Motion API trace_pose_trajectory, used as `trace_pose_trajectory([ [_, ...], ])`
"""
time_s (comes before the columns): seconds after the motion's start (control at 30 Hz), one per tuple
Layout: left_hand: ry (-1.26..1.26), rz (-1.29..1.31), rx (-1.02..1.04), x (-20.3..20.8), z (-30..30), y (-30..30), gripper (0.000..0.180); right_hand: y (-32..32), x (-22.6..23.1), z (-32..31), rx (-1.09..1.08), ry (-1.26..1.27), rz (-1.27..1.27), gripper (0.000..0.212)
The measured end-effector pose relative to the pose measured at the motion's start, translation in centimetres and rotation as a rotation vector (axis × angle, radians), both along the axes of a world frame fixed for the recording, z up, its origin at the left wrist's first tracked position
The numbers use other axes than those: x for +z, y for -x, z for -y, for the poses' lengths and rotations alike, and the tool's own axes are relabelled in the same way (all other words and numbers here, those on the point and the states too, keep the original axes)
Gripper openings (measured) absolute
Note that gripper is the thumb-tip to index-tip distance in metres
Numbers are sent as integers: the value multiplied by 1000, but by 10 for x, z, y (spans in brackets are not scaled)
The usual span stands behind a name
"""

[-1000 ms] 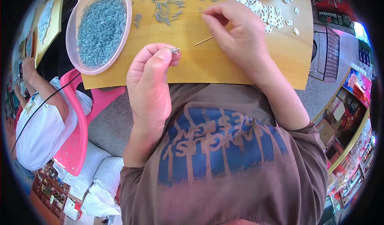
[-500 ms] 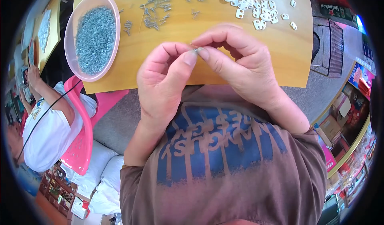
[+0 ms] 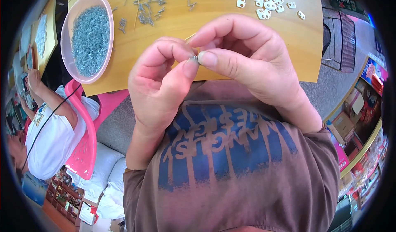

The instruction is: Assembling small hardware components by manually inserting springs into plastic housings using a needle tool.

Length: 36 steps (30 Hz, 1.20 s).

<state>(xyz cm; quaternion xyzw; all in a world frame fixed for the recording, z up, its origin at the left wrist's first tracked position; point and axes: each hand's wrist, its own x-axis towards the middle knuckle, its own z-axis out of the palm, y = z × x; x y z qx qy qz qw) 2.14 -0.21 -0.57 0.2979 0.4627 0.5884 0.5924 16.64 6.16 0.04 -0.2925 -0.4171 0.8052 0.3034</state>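
Note:
My left hand (image 3: 159, 77) is closed, its thumb and forefinger pinching a small silver metal piece (image 3: 195, 58). Most of that piece is hidden by the fingertips, so its exact kind does not show. From the other side, my right hand (image 3: 251, 58) curls in with its thumb tip against the same piece and its forefinger bent over it. Both hands are held above the near edge of the table (image 3: 173, 25). Beyond them lie loose grey screws (image 3: 146, 11) and a group of white plastic plates with two holes (image 3: 264, 13).
A pink bowl (image 3: 110, 46) full of small metal screws stands at the table's left. A pink plastic chair (image 3: 88, 137) is to the left, with a person in a white shirt (image 3: 57, 137) at another table. Shelves with boxes (image 3: 344, 124) line the right.
Both hands have come a little nearer and look larger. The right fingers have spread slightly, with more of the thumb showing. The table and bowl have shifted up and left in view.

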Motion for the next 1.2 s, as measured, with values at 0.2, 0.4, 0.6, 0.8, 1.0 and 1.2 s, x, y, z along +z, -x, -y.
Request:
trace_pose_trajectory([
  [0.2,-84,-151,25,-1,3,5,8,3,5,-1,27,99,-46,19],
  [0.4,-126,-232,-23,-2,0,11,9,6,3,-2,40,130,-76,19],
  [0.6,-128,-232,49,-2,-5,11,6,14,-2,-4,-16,-96,1,18],
  [0.8,-81,-155,48,-9,-7,13,4,12,-11,-4,-117,-255,103,14],
  [1.0,-148,-869,113,-31,-23,18,7,4,-35,-26,-225,-1078,620,8],
  [1.2,-358,-1443,150,-45,-42,19,10,13,-45,-38,-407,-1277,655,9],
])
